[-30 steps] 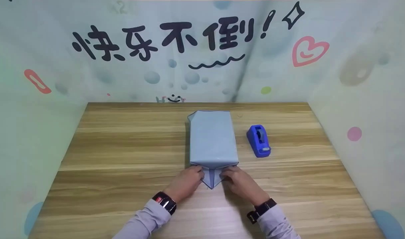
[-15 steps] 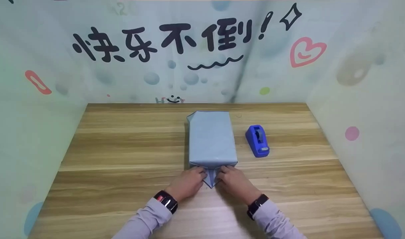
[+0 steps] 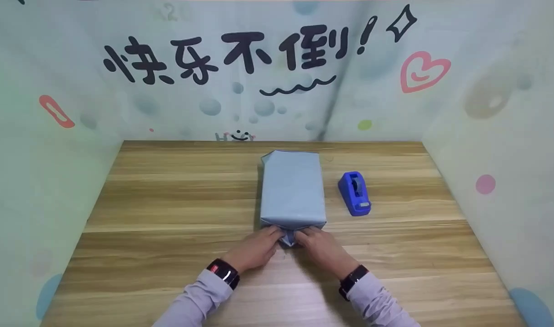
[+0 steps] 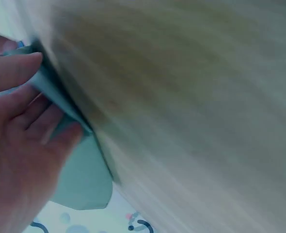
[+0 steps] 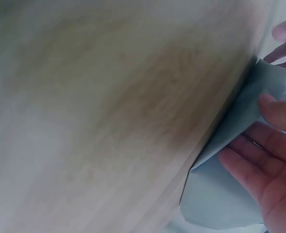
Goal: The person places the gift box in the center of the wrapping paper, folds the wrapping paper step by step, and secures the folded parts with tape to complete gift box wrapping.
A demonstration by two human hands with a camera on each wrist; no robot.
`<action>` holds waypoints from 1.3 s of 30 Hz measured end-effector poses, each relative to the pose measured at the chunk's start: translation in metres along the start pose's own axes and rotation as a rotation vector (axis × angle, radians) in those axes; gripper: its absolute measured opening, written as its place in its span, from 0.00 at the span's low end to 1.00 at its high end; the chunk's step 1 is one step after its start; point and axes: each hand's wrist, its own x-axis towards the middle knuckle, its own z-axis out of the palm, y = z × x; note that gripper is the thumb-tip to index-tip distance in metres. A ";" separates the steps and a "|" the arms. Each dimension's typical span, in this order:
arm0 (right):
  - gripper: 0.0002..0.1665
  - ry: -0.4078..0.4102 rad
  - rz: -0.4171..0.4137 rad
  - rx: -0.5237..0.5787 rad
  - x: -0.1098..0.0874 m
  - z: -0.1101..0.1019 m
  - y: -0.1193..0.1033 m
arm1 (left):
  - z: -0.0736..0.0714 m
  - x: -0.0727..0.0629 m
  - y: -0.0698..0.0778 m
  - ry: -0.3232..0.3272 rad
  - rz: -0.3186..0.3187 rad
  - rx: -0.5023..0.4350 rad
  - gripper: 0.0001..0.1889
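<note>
1. Left hand (image 3: 257, 247): thumb and fingers pinch left side of paper flap (image 3: 288, 237).
2. Right hand (image 3: 323, 249): pinches flap's right side.
3. Wrapped package (image 3: 293, 190): on counter (image 3: 177, 200), just far of both hands.
4. Tape dispenser (image 3: 355, 195): right of package, apart.

The parcel (image 3: 293, 188) is pale blue, the tabletop (image 3: 177, 200) streaked brown.

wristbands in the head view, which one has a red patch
The left wristband, by the left hand: a small red patch shows on its dark surface. The right wristband, also dark, shows no red.
</note>
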 end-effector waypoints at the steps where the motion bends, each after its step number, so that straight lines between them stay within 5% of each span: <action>1: 0.05 0.005 0.012 0.010 -0.001 0.000 0.000 | 0.001 0.000 -0.001 0.029 0.003 -0.002 0.17; 9: 0.02 0.024 0.143 0.100 -0.001 -0.011 0.000 | -0.007 0.004 0.000 0.250 -0.072 0.148 0.09; 14: 0.11 0.178 0.146 0.153 0.004 -0.027 0.006 | -0.023 0.011 -0.001 0.393 -0.121 0.223 0.07; 18: 0.08 0.278 0.112 0.155 0.008 -0.038 0.012 | -0.033 0.016 -0.004 0.485 -0.093 0.267 0.07; 24: 0.03 0.306 0.118 0.143 0.009 -0.043 0.015 | -0.037 0.021 -0.009 0.489 0.011 0.264 0.08; 34: 0.05 0.502 0.132 0.076 0.018 -0.043 0.014 | -0.040 0.021 -0.007 0.485 0.037 0.098 0.05; 39: 0.06 0.489 0.138 0.065 0.018 -0.042 0.016 | -0.042 0.019 -0.002 0.459 0.032 0.116 0.06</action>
